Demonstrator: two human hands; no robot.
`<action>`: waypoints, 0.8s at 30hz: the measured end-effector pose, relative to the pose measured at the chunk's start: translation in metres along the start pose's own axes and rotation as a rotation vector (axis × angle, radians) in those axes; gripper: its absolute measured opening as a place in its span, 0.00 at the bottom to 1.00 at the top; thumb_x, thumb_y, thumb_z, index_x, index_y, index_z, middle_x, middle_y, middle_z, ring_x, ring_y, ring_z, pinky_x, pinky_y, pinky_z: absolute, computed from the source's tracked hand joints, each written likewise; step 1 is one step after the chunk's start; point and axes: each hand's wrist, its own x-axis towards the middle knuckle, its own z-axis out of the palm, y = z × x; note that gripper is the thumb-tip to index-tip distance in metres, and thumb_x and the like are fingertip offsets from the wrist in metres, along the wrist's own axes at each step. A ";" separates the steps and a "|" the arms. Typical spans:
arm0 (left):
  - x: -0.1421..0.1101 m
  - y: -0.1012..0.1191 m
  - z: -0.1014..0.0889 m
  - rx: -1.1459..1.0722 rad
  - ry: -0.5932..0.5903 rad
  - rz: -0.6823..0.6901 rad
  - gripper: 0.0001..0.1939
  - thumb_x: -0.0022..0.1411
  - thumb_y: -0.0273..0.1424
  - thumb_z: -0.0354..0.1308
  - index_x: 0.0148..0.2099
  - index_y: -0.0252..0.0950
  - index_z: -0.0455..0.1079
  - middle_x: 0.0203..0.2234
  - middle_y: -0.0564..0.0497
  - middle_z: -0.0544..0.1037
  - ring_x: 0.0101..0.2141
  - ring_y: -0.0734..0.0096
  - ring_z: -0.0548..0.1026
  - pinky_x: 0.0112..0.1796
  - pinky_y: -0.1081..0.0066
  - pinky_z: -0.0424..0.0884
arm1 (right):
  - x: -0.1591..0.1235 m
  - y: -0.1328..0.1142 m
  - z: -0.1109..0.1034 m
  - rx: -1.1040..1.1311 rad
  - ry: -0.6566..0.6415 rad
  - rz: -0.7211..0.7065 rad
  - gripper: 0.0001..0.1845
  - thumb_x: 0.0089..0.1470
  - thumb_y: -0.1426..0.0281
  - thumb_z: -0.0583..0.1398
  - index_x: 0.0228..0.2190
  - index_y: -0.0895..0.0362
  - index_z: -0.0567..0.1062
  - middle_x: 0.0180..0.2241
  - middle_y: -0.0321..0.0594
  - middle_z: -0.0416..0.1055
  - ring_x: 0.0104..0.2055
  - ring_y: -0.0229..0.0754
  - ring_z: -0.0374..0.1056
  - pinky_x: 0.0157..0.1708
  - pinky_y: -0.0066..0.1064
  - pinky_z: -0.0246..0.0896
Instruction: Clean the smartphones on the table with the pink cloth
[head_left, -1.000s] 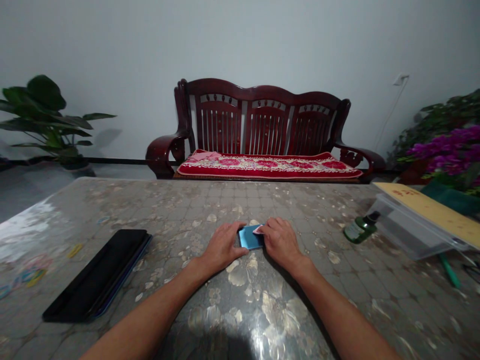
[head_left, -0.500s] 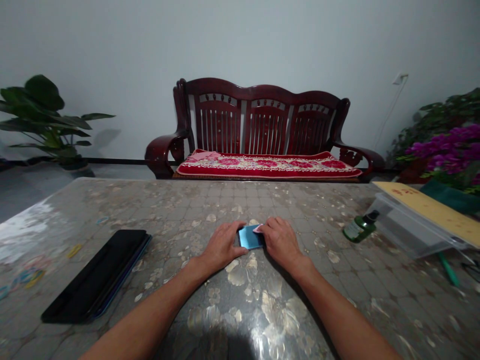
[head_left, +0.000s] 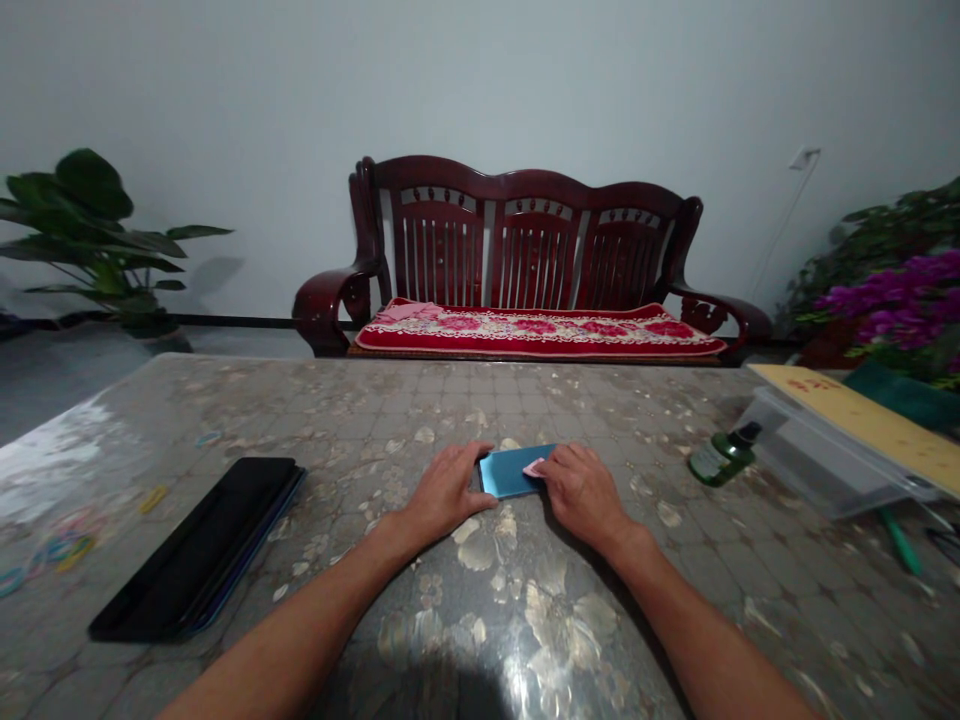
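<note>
A phone with a pale blue, reflective face lies flat on the patterned table in front of me. My left hand grips its left end, thumb on the near edge and fingers at the far edge. Pinched in my right hand is a small pink cloth, pressed on the phone's face toward the right end. That hand covers the phone's right part. The cloth's full size is hidden by the fingers.
Stacked phones lie at left, near rubber bands. On the right stand a green spray bottle and a clear plastic box under a yellow board. A wooden bench is beyond the table.
My right hand has slid to the right along the phone with the pink cloth, uncovering more of the blue face. My left hand has stayed on the left end.
</note>
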 end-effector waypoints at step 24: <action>0.000 0.000 0.000 -0.007 0.003 0.010 0.33 0.50 0.33 0.72 0.58 0.38 0.67 0.50 0.44 0.77 0.52 0.50 0.72 0.54 0.55 0.67 | 0.001 -0.030 0.003 0.034 -0.064 -0.107 0.11 0.59 0.76 0.57 0.38 0.53 0.79 0.34 0.41 0.70 0.39 0.45 0.58 0.39 0.36 0.47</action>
